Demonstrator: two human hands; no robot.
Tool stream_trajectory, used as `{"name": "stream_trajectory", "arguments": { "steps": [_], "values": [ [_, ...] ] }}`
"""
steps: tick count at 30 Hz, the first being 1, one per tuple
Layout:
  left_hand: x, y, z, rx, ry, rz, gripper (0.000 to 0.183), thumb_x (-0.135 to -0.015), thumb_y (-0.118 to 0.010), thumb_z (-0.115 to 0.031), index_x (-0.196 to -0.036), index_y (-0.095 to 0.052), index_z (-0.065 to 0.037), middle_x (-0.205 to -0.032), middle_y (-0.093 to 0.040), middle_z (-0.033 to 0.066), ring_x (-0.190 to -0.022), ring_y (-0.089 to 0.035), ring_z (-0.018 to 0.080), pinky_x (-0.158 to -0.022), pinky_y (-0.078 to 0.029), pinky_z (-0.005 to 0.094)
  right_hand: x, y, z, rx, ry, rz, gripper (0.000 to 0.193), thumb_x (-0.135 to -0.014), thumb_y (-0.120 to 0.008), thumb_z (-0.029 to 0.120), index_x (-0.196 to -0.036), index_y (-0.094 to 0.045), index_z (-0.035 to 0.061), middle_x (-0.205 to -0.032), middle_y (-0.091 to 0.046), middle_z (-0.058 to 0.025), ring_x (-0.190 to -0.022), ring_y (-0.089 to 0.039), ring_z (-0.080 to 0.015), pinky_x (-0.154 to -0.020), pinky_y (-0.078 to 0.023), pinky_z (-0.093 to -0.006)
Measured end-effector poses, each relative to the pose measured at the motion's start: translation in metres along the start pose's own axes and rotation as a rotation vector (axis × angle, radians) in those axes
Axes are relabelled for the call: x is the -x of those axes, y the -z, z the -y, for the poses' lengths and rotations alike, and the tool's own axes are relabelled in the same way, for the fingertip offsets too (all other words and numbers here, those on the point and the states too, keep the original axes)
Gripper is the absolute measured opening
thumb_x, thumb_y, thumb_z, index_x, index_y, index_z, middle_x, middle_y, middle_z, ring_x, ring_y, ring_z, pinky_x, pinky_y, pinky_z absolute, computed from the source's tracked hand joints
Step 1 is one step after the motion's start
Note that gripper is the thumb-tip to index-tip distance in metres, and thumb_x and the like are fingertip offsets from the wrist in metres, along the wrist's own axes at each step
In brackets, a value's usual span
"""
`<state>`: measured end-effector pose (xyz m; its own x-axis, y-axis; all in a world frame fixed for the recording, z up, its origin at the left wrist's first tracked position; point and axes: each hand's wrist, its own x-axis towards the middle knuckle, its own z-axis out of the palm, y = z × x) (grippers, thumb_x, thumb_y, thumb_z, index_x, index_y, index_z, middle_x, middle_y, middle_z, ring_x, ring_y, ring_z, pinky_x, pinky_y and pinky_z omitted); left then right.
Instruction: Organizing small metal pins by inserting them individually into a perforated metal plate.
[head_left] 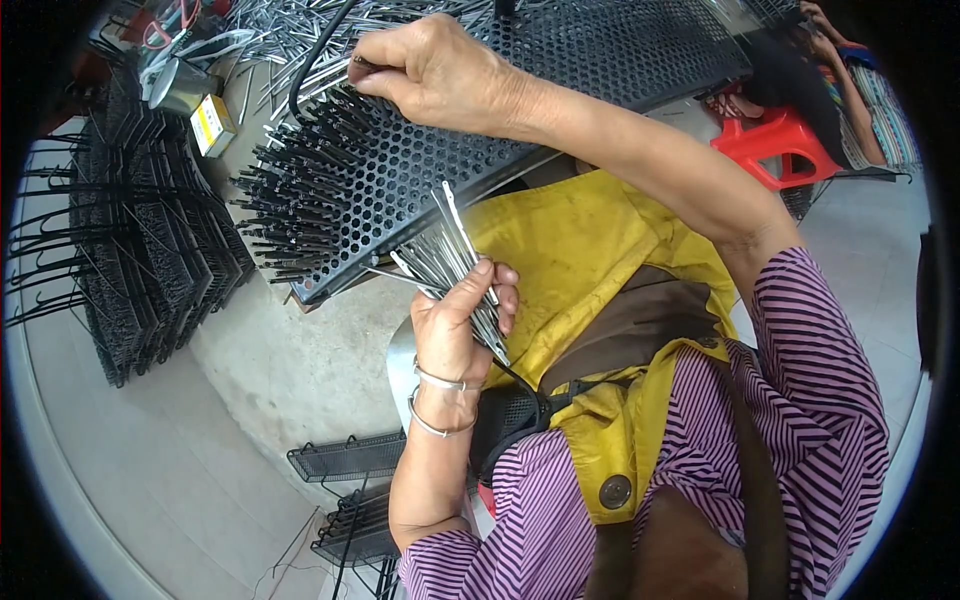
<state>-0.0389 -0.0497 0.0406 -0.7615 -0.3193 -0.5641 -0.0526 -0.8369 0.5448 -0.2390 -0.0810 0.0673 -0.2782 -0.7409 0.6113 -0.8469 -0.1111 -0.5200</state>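
My left hand (455,315) is closed round a fanned bundle of thin silver metal rods (440,255), held above my lap in front of the rack's near edge. A black rack with a honeycomb of holes (400,175) stretches across the table. Many dark rods (300,200) stand upright in the holes at its left end. Over the far side of these rods, my right hand (415,75) is pinched, fingers pressed together. Whatever lies between those fingertips is too hidden to tell. A black curved handle (312,60) rises beside the right hand.
Loose silver rods (290,30) lie heaped beyond the rack. At the left are a metal can (182,85), a yellow-and-white box (212,127) and stacked black racks with hooked handles (150,220). Far right, another person sits near a red stool (780,150). More black racks (355,458) stand below left.
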Motion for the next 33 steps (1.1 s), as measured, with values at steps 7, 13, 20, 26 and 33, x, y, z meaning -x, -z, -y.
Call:
{"name": "stream_trajectory", "arguments": {
  "steps": [7,13,20,26,33],
  "values": [
    [0.000,0.001,0.000,0.014,0.007,-0.002,0.008,-0.080,-0.053,-0.005,-0.083,-0.054,0.002,-0.071,-0.059,0.0136,-0.052,-0.054,0.0176,-0.039,-0.041,0.0242,-0.001,0.005,0.013,-0.035,-0.019,-0.033,0.007,-0.069,-0.057,0.005,-0.074,-0.058,0.0009,-0.062,-0.058,-0.0150,-0.062,-0.060,-0.0266,-0.061,-0.049,-0.0340],
    [0.000,0.002,0.000,0.025,0.015,-0.003,0.007,-0.080,-0.054,-0.005,-0.083,-0.053,0.002,-0.070,-0.059,0.0142,-0.051,-0.053,0.0183,-0.039,-0.041,0.0246,-0.007,0.007,0.016,0.010,0.010,0.034,0.004,-0.063,-0.056,0.003,-0.066,-0.057,0.0005,-0.060,-0.056,-0.0160,-0.059,-0.058,-0.0295,-0.057,-0.046,-0.0361],
    [0.000,-0.001,0.000,-0.002,0.010,-0.015,0.007,-0.079,-0.054,-0.005,-0.082,-0.053,0.002,-0.070,-0.059,0.0140,-0.051,-0.053,0.0185,-0.039,-0.040,0.0253,-0.025,0.002,0.026,0.099,-0.111,0.251,0.010,-0.059,-0.052,0.002,-0.067,-0.058,0.0019,-0.065,-0.057,-0.0154,-0.066,-0.059,-0.0304,-0.062,-0.046,-0.0380],
    [0.000,0.000,0.000,-0.025,-0.007,-0.056,0.007,-0.078,-0.055,-0.005,-0.081,-0.053,0.001,-0.070,-0.059,0.0134,-0.051,-0.053,0.0182,-0.039,-0.040,0.0255,-0.021,-0.004,0.020,0.077,-0.059,0.187,0.008,-0.062,-0.054,0.004,-0.067,-0.059,0.0021,-0.065,-0.058,-0.0158,-0.068,-0.059,-0.0306,-0.064,-0.047,-0.0382],
    [0.000,0.001,0.002,-0.022,-0.008,-0.026,0.008,-0.078,-0.055,-0.006,-0.080,-0.054,0.002,-0.070,-0.059,0.0134,-0.051,-0.053,0.0183,-0.039,-0.040,0.0256,-0.001,0.008,-0.001,0.041,-0.125,-0.008,0.011,-0.065,-0.059,0.010,-0.063,-0.057,0.0000,-0.059,-0.055,-0.0165,-0.062,-0.057,-0.0306,-0.062,-0.046,-0.0374]
  ]
}}
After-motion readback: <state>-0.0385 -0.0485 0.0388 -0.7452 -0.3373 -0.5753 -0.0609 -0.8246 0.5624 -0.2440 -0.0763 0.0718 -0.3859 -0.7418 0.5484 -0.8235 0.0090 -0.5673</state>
